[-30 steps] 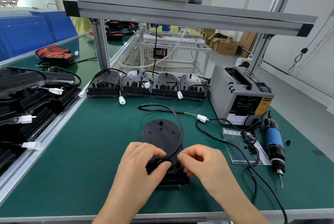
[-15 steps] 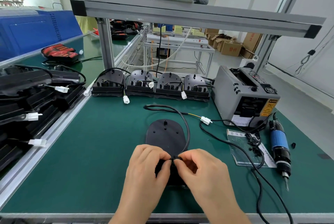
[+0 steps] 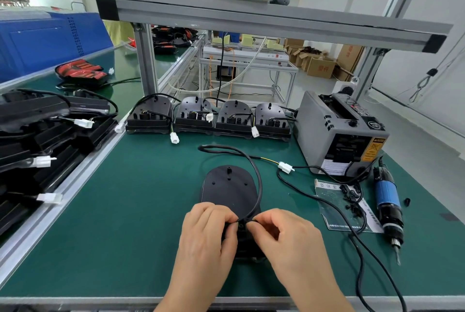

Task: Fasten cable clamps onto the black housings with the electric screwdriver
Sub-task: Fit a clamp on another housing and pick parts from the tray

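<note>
Whereas apart a second earlier, left hand (image 3: 208, 233) and right hand (image 3: 284, 238) pinched thin black cable (image 3: 259, 185) at 6 o'clock edge of domed black plastic housing (image 3: 229, 190). Blue-banded electric screwdriver (image 3: 388, 208) lay untouched, 3 o'clock; fastening judged pending.

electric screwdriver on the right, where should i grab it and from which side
Take the screwdriver by its blue barrel, coming down from above with the right hand once it lets go of the cable. The tool lies flat on the green mat with its bit pointing at the near edge, so the round middle is the bare part that fingers can wrap.
</note>
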